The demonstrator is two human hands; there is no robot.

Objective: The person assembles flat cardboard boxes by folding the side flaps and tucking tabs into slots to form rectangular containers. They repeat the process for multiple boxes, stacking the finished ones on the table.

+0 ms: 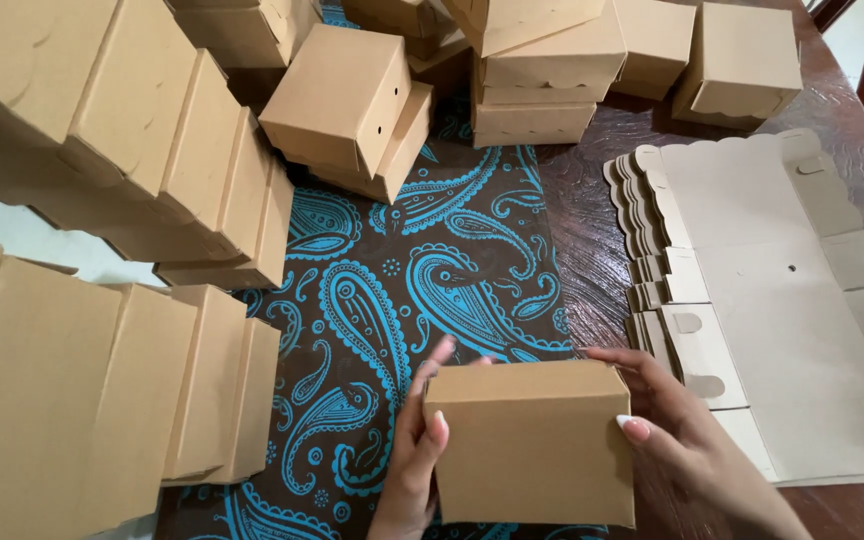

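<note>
The dark wooden worktop (592,235) carries a runner of blue paisley cloth (392,300) down its middle. Along the left edge, rows of folded brown cardboard boxes (142,150) lean against one another, and more made-up boxes (542,70) crowd the far edge. Toward the right edge lies a stack of flat box blanks (782,300) with scalloped flaps, unfolded and fanned slightly at their left side.

At the near edge, over the cloth's right border, sits the box in hand (530,440), closed into a plain block. The left hand (414,460) grips its left side, thumb on the front face and fingers behind. The right hand (677,420) clasps the right side, thumb pressed on the front corner.

By the look of it, the folding of this box is finished or nearly so; the step in hand seems to be squaring it up, which calls for even pressure from both sides so the flaps stay tucked.
</note>
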